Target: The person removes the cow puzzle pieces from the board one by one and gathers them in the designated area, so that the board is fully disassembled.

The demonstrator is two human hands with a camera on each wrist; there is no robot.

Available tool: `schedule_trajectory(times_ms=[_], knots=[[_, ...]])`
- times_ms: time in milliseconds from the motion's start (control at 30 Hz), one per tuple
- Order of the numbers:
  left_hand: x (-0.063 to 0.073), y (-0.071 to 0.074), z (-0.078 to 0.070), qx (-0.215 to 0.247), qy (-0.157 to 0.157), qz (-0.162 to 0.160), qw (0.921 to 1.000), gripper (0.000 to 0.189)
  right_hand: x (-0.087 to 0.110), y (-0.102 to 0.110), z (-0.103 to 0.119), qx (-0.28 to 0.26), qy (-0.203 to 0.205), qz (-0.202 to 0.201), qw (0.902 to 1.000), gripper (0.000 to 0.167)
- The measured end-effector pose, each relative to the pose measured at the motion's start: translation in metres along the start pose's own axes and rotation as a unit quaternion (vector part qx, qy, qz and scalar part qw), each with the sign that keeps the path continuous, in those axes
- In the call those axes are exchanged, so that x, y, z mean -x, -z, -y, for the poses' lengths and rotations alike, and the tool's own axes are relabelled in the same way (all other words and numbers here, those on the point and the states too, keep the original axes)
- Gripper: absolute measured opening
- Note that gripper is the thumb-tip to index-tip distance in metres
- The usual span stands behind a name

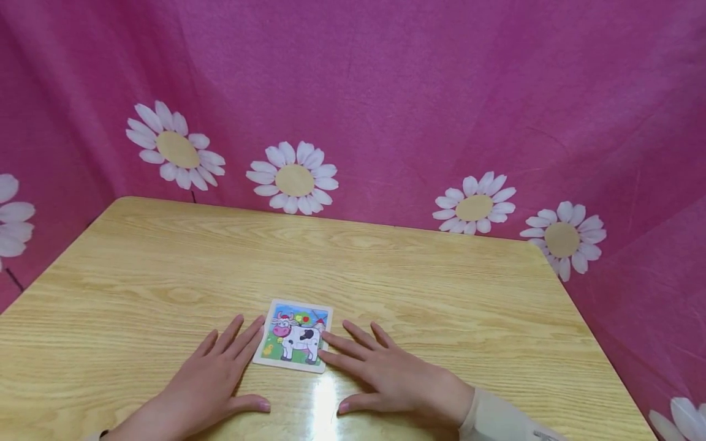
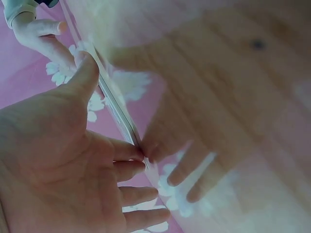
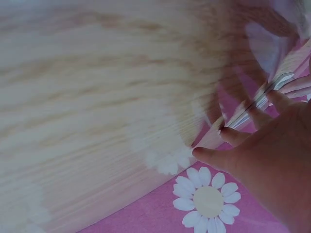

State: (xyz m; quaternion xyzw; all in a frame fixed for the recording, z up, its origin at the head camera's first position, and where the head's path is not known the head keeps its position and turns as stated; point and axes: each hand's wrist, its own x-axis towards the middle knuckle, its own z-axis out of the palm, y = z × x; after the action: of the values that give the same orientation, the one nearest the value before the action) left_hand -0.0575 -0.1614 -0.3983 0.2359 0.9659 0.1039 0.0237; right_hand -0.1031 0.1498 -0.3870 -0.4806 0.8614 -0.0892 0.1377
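Observation:
A square cow puzzle (image 1: 295, 335) with a pale frame lies flat on the wooden table, its picture showing a spotted cow on grass. At its left edge, the left hand (image 1: 212, 373) has its fingers spread and straight, the fingertips touching or very near the frame. On the other side, the right hand (image 1: 391, 373) reaches in with extended fingers, two fingertips at the puzzle's right edge. Both thumbs point inward below the puzzle. In the left wrist view the puzzle (image 2: 119, 109) appears edge-on beside the left hand (image 2: 73, 165). The right wrist view shows the right hand (image 3: 272, 141) with fingers apart.
The wooden table (image 1: 413, 275) has a glossy surface that reflects light and the hands. Behind it and at both sides hangs a pink curtain (image 1: 375, 92) printed with white daisies (image 1: 294, 179). The table's far edge runs close to the curtain.

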Motion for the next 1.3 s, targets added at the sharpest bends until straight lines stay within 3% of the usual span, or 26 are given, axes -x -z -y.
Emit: schedule_trajectory(times_ms=[367, 1000, 1300], knots=[[-0.010, -0.002, -0.010, -0.012, -0.037, -0.008, 0.9992, 0.111, 0.018, 0.000, -0.007, -0.018, -0.012, -0.002, 0.9998, 0.072], [-0.026, -0.003, -0.030, 0.012, -0.071, 0.029, 0.9970, 0.112, 0.053, 0.004, -0.021, -0.037, -0.036, 0.002, 0.9986, 0.070], [-0.030, -0.003, -0.037, 0.011, -0.083, 0.030, 0.9960, 0.110, 0.064, 0.004, -0.026, -0.030, -0.018, -0.016, 0.9993, 0.069]])
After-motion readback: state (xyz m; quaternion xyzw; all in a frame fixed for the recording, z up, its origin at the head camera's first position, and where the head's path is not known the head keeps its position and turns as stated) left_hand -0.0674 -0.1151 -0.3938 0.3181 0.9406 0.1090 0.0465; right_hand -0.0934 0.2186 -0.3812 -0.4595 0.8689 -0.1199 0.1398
